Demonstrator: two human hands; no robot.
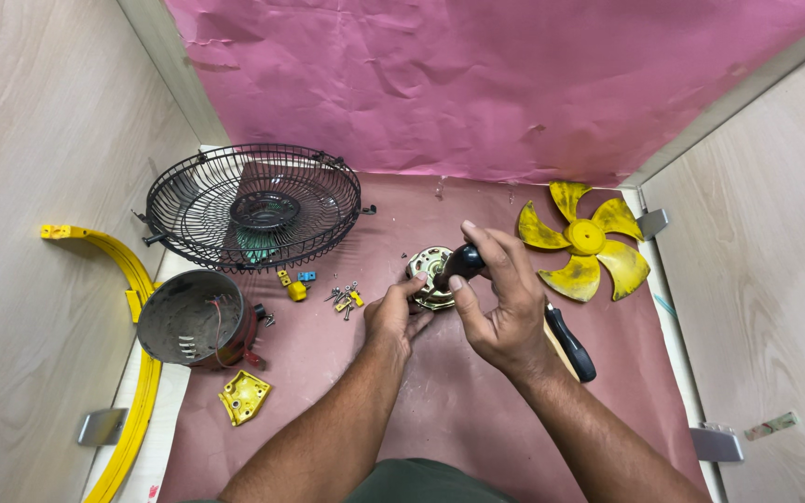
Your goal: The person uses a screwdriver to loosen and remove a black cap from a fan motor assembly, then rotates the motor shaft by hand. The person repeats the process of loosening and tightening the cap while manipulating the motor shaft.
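1. My left hand [391, 317] steadies the round metal fan motor [429, 276] from its near side; thumb and fingers curl against its edge, and it sits on the reddish paper sheet [458, 401], mid-table.
2. My right hand [500, 298] is closed around a black tool handle [459, 264], fingers wrapped tight, tip pressed onto the motor's top. Tip itself is hidden, can't tell its kind.
3. A second black-handled screwdriver [570, 345] lies just behind my right wrist, partly covered.
4. Yellow five-blade fan propeller [586, 237] lies flat to the right of the motor, apart from it.
5. Black wire fan guard [253, 205] sits at back left.
6. Red motor housing cup [196, 321] lies on its side near the left edge, opening up.
7. Small yellow plate [243, 396] in front of the cup.
8. Loose screws and small yellow clips [345, 298] lie scattered between the guard and my left hand.
9. Curved yellow rim [132, 279] leans along the left wall.
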